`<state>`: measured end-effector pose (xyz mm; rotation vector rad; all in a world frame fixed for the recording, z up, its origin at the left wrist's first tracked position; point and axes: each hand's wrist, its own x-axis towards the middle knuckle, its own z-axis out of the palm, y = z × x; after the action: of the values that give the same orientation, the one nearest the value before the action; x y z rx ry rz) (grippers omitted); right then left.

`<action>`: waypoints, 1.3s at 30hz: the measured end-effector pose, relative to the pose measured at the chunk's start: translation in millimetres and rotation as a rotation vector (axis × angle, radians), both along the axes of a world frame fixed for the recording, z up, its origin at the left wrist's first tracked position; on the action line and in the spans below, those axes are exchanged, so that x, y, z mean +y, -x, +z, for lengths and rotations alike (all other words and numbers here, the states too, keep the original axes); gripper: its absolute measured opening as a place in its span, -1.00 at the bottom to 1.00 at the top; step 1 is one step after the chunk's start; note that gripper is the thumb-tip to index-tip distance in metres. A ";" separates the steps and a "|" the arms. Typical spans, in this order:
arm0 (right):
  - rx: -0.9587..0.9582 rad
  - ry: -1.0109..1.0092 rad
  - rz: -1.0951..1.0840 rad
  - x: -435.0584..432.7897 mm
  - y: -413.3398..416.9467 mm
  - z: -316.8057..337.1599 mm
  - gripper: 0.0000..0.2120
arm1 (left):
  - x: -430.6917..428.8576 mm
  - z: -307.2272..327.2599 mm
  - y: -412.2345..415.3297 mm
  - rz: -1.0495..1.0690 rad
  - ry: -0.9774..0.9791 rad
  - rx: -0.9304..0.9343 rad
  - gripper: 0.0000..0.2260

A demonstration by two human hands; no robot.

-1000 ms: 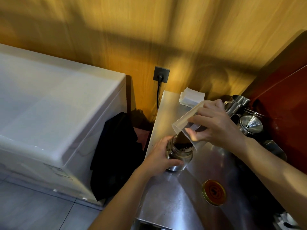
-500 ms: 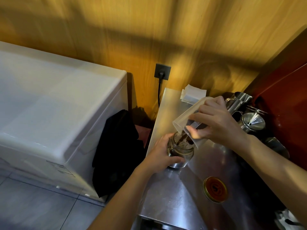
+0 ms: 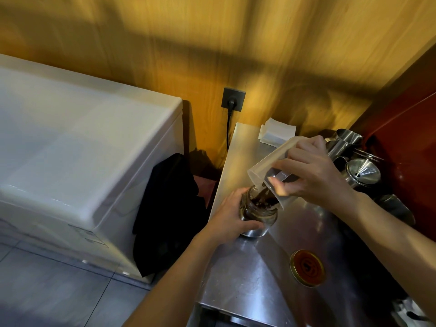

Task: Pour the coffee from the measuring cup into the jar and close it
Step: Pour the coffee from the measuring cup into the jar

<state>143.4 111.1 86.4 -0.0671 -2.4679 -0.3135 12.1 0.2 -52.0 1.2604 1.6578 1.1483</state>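
A small glass jar (image 3: 260,214) stands on the steel counter (image 3: 240,274), partly filled with dark coffee. My left hand (image 3: 232,217) grips its left side. My right hand (image 3: 313,172) holds a translucent plastic measuring cup (image 3: 269,164) tipped steeply over the jar's mouth, and dark coffee runs from its lip into the jar. The jar's gold-rimmed lid (image 3: 307,267) lies flat on the counter to the front right, apart from both hands.
Several steel pitchers and a funnel-shaped piece (image 3: 361,172) crowd the back right by a red wall. A stack of white napkins (image 3: 277,134) lies at the counter's back. A white chest freezer (image 3: 77,161) and a black cloth (image 3: 169,208) are left of the counter's edge.
The measuring cup has tipped further and most of the coffee has passed into the jar. Both hands hold the same things.
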 end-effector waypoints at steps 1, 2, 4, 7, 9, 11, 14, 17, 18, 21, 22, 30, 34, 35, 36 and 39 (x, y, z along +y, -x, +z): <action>-0.005 -0.002 0.003 0.0 -0.4 -0.3 -0.74 | 0.1 -0.1 0.1 0.002 0.002 -0.006 -0.28; -0.007 -0.002 0.004 -0.4 -0.8 -0.5 -0.74 | 0.2 -0.2 0.0 0.002 0.002 -0.011 -0.28; -0.007 0.001 0.004 -1.4 -2.3 -0.4 -0.73 | 0.5 -0.5 0.1 0.000 0.001 -0.003 -0.27; -0.008 -0.013 0.023 -4.0 -4.9 -0.1 -0.75 | 0.6 -0.7 -0.1 -0.001 -0.005 0.008 -0.27; 0.006 -0.022 0.043 -6.2 -6.1 0.5 -0.77 | 0.5 -1.5 -0.5 0.001 -0.003 0.005 -0.27; 0.023 -0.031 0.054 -7.4 -6.5 1.1 -0.78 | 0.4 -2.2 -0.5 0.005 -0.001 0.006 -0.27; 0.020 -0.022 0.054 -6.9 -6.7 1.8 -0.79 | 0.1 -1.7 -0.9 0.005 -0.008 0.012 -0.28; 0.010 -0.006 0.039 -4.9 -7.2 2.1 -0.77 | -0.4 -1.4 -1.0 0.007 -0.009 0.016 -0.28; 0.007 0.004 0.038 -4.4 -7.3 2.1 -0.76 | -0.5 -1.1 -1.2 0.007 -0.009 0.019 -0.28; -0.006 0.007 0.032 -3.8 -7.4 1.2 -0.75 | -0.5 -1.3 -1.7 0.005 -0.009 0.021 -0.28; -0.005 0.010 0.031 -3.5 -7.5 0.9 -0.75 | -0.6 -1.4 -1.8 0.005 -0.007 0.020 -0.28; -0.018 0.012 0.069 -5.1 -8.0 2.0 -0.77 | -1.1 -1.4 -1.8 0.009 -0.011 0.030 -0.28; -0.021 0.021 0.045 -3.3 -9.8 3.1 -0.74 | -1.8 -0.6 -2.1 0.007 -0.014 0.033 -0.29; -0.023 0.024 0.047 -3.6 -9.7 2.7 -0.74 | -1.8 -0.3 -2.0 0.009 -0.013 0.030 -0.29; -0.027 0.029 0.051 -4.0 -9.3 2.3 -0.75 | -1.9 0.1 -2.0 0.009 -0.009 0.028 -0.29; -0.034 0.030 0.042 -3.8 -8.2 0.7 -0.76 | -2.2 0.3 -2.1 0.003 -0.003 0.000 -0.29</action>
<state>151.6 107.3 87.2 -0.0231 -2.5040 -0.2623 14.2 -1.9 -51.7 1.2601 1.6586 1.1526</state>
